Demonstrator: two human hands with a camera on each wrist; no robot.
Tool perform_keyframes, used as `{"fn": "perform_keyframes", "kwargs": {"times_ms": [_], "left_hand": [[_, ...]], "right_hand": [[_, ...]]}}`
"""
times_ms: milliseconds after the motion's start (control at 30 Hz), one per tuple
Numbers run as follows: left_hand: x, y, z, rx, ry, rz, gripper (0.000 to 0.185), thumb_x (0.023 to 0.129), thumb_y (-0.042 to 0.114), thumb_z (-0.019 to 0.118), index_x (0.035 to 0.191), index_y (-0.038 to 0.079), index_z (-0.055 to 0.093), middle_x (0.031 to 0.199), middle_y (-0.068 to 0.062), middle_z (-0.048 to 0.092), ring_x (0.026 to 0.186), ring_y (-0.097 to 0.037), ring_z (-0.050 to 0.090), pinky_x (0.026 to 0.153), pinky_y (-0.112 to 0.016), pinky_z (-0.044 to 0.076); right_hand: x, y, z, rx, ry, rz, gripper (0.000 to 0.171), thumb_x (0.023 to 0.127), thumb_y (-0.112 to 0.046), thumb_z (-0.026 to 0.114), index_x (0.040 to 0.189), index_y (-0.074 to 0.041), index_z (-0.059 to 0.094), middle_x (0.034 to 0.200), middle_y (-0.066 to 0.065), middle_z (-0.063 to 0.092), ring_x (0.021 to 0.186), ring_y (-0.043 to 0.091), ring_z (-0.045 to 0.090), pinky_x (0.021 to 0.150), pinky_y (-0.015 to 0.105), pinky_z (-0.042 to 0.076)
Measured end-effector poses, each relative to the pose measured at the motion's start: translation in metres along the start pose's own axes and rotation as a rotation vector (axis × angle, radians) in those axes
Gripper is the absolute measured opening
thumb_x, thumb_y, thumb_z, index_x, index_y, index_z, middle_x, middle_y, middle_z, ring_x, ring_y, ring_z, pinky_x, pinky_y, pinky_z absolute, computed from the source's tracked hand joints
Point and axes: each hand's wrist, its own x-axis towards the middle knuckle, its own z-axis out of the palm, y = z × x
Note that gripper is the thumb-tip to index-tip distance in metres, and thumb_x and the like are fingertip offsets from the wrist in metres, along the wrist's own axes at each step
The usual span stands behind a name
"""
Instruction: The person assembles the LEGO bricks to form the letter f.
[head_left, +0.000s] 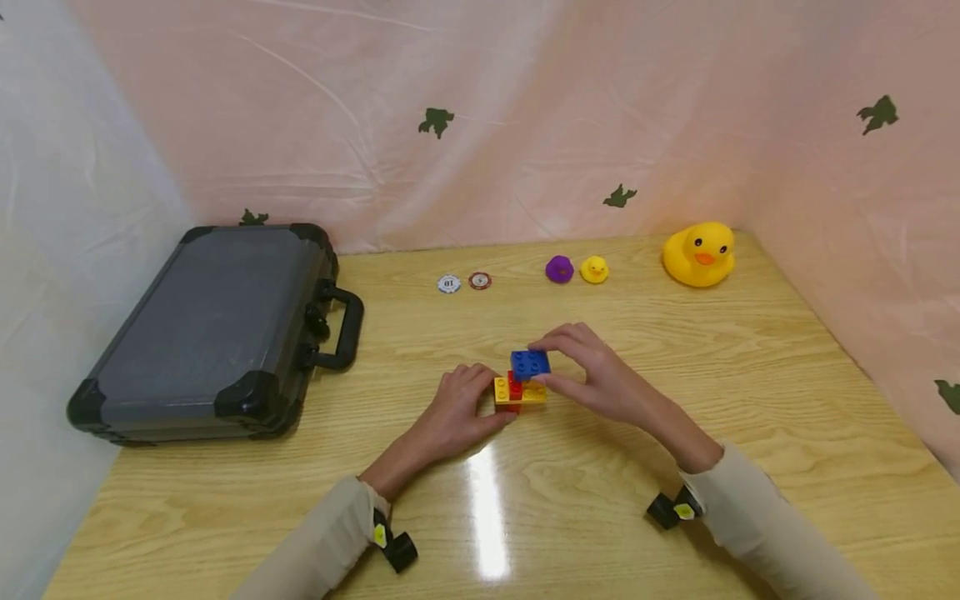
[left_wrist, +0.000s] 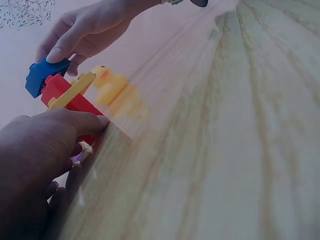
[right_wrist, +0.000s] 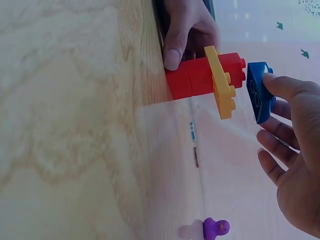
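A small tower of toy building bricks stands on the wooden table: stacked red bricks (right_wrist: 190,78) below, a thin yellow plate (right_wrist: 220,90) across them, and one red brick (right_wrist: 231,70) on top. My left hand (head_left: 457,411) grips the tower low down, its thumb on the bottom red brick. Between thumb and fingertips, my right hand (head_left: 600,375) pinches a blue brick (head_left: 530,364) with studs on its upper face. In the right wrist view the blue brick is slightly tilted, with a narrow gap between it and the top red brick's studs.
A grey hard case (head_left: 210,325) with black corners and a handle lies at the left. Along the back are a white chip (head_left: 449,284), a red chip (head_left: 480,281), a purple duck (head_left: 559,269), a small yellow duck (head_left: 595,269) and a large yellow duck (head_left: 697,257). Pink cloth hangs behind.
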Motion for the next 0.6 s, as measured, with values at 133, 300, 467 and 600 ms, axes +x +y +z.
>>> {"fn": "perform_keyframes", "kwargs": {"times_ms": [133, 300, 467, 600], "left_hand": [[-0.0001, 0.0001, -0.0001, -0.003, 0.0, -0.001, 0.038, 0.09, 0.035, 0.082, 0.114, 0.01, 0.066, 0.11, -0.002, 0.065, 0.099, -0.023, 0.052, 0.085, -0.041, 0.038], [0.0, 0.0008, -0.0003, 0.002, 0.0, 0.002, 0.038, 0.089, 0.035, 0.082, 0.114, 0.01, 0.066, 0.109, -0.003, 0.065, 0.099, -0.023, 0.053, 0.085, -0.041, 0.038], [-0.0002, 0.0011, -0.0003, 0.01, 0.001, 0.004, 0.038, 0.09, 0.035, 0.082, 0.114, 0.01, 0.066, 0.109, -0.002, 0.065, 0.099, -0.024, 0.053, 0.085, -0.042, 0.039], [-0.0003, 0.0012, -0.0006, 0.0, 0.001, 0.001, 0.039, 0.09, 0.035, 0.082, 0.114, 0.01, 0.066, 0.11, -0.003, 0.065, 0.098, -0.023, 0.052, 0.085, -0.041, 0.038]], "right_hand": [[-0.0024, -0.0022, 0.0014, 0.016, -0.005, -0.007, 0.039, 0.091, -0.004, 0.079, 0.129, -0.006, 0.067, 0.126, 0.006, 0.062, 0.115, 0.022, 0.054, 0.095, 0.043, 0.05], [-0.0038, -0.0036, 0.0028, 0.025, 0.0, -0.043, 0.039, 0.091, -0.004, 0.079, 0.127, -0.005, 0.066, 0.124, 0.006, 0.063, 0.112, 0.024, 0.056, 0.092, 0.047, 0.051], [-0.0054, -0.0027, 0.0036, 0.026, -0.007, -0.047, 0.039, 0.091, -0.004, 0.079, 0.128, -0.005, 0.066, 0.125, 0.006, 0.063, 0.111, 0.025, 0.058, 0.09, 0.048, 0.053], [-0.0051, -0.0041, 0.0034, 0.034, -0.019, -0.047, 0.04, 0.091, -0.003, 0.079, 0.128, -0.005, 0.065, 0.125, 0.007, 0.064, 0.111, 0.022, 0.06, 0.089, 0.049, 0.054]]}}
